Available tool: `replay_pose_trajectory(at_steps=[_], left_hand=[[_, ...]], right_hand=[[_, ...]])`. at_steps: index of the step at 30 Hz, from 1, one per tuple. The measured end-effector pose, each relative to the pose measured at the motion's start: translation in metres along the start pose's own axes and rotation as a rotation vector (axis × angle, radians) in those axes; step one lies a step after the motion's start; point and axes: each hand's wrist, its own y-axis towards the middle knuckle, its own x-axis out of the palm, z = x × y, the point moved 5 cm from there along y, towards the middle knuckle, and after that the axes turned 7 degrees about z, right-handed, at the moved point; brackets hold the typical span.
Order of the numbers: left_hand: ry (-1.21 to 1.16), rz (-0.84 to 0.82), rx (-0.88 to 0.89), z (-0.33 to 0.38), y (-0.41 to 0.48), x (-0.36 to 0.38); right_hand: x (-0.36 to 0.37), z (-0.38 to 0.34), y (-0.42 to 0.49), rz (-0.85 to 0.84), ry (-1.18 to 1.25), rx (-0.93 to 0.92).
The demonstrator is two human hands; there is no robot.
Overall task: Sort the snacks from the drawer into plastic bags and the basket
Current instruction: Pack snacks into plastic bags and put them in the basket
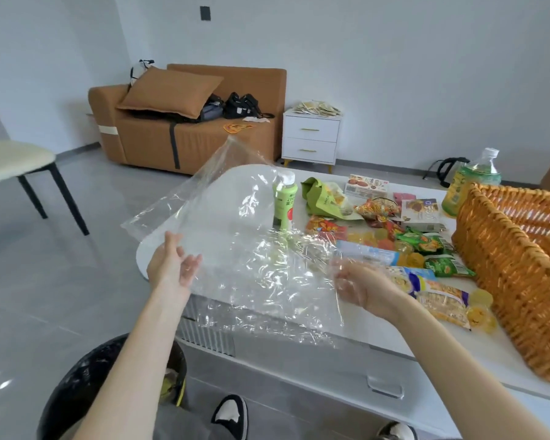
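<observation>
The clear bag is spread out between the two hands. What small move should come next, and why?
Probably rub the edge of the clear bag apart to open its mouth: it looks flat between the left hand and right hand, and the snacks lie loose on the table beside the basket.

The clear plastic bag [251,249] is glinting, thin and crinkled. The basket [505,265] is showing rough woven wicker. The white surface [372,328] is looking smooth and matt, the snack packets [438,246] are shining glossy, and the sofa [204,134] is perhaps wearing matt cloth.
</observation>
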Motion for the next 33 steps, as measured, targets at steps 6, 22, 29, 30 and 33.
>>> replay_pose_trajectory(at_steps=[6, 22, 29, 30, 33], left_hand=[[-0.017, -0.059, -0.052, 0.005, -0.003, -0.017], [-0.092, 0.041, -0.022, 0.048, 0.043, -0.049], [0.146, -0.162, 0.013, 0.029, 0.006, -0.011], [0.2, -0.205, 0.019, 0.025, 0.001, -0.007], [0.342, -0.369, -0.02, 0.013, -0.018, 0.007]], right_hand=[[0.079, 0.017, 0.01, -0.053, 0.151, 0.011], [0.167, 0.017, 0.047, 0.116, -0.319, -0.091], [0.127, -0.035, 0.007, -0.097, 0.04, -0.269], [0.115, -0.042, 0.004, -0.118, 0.114, -0.26], [0.077, -0.047, -0.002, -0.106, 0.046, -0.262]])
